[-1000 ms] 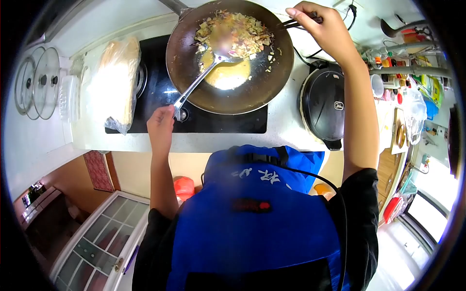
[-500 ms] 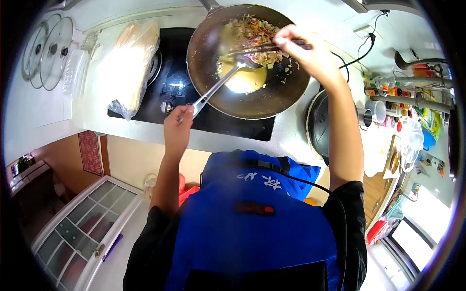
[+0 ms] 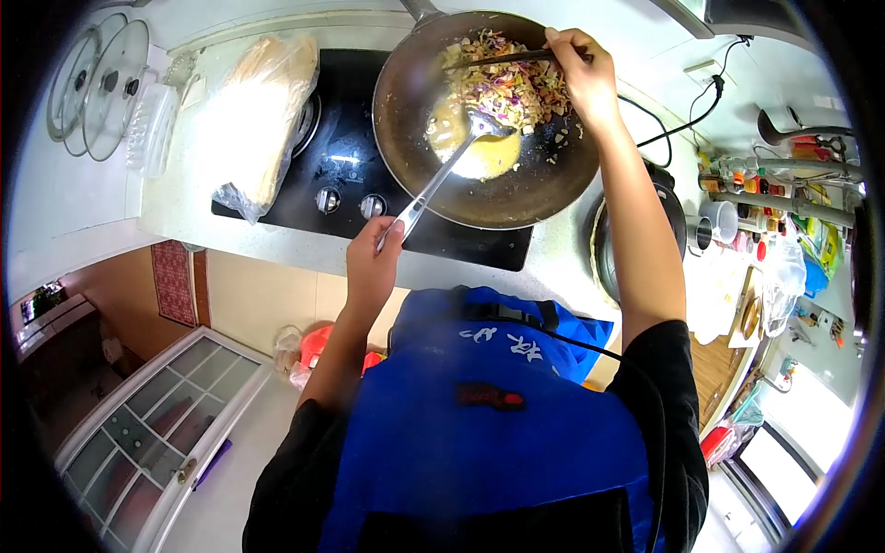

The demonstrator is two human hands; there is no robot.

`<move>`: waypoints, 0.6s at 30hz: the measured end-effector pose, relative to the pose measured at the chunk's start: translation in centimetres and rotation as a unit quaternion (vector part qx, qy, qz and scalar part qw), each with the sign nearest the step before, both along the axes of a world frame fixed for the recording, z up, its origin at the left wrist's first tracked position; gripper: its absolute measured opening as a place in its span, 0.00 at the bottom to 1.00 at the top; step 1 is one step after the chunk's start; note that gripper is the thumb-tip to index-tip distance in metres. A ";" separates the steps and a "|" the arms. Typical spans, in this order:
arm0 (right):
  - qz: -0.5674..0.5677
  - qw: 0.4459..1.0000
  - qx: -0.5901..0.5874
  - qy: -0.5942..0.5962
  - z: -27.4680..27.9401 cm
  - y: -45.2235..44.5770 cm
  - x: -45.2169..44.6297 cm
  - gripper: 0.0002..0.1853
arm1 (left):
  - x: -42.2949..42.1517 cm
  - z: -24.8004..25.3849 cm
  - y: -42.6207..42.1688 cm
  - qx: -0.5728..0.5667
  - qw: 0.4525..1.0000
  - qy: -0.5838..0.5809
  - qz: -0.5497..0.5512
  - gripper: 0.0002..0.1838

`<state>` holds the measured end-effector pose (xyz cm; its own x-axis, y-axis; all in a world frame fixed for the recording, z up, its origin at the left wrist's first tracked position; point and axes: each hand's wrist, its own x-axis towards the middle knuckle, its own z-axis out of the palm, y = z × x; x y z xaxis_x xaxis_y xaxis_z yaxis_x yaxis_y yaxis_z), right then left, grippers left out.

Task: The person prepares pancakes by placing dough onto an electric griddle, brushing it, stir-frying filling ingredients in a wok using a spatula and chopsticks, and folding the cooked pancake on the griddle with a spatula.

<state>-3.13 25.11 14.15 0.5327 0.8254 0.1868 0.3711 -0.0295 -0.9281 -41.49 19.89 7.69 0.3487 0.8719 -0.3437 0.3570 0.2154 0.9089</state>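
A large wok sits on the black stovetop. Chopped vegetables, pale with purple and orange bits, are heaped in its far part, and a pool of yellow liquid egg lies nearer me. My left hand is closed around the handle end of a metal spatula, whose blade rests in the wok between the vegetables and the egg. With my right hand I grip dark chopsticks; they reach left over the vegetables.
Left of the wok, a plastic bag of pale, long food lies partly over the stovetop. Glass lids hang on the left wall. A black round pan stands to the right, with bottles and jars beyond it.
My left hand has moved right with the spatula. The chopsticks have shifted up and away from the spatula, over the vegetables. The whole view has moved slightly.
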 end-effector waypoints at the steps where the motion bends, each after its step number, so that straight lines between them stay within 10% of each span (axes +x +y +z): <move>1: -0.005 1.000 -0.013 0.009 0.4 -0.4 0.0 0.14 | 0.0 0.1 0.1 -0.001 1.000 -0.003 -0.001 0.13; 8: 0.121 0.980 -0.159 0.016 1.7 -1.0 -3.5 0.19 | -0.3 -0.3 0.3 -0.009 1.000 -0.011 -0.006 0.13; 18: -0.080 0.993 -0.015 -0.087 -0.9 -2.1 -1.7 0.19 | -0.4 -0.8 0.4 -0.024 1.000 -0.012 -0.007 0.12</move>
<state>-4.87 23.05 13.24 0.6200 0.7389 0.2640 0.5143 -0.1286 -0.8479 -41.88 20.30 6.87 0.3693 0.8497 -0.3763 0.3380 0.2543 0.9061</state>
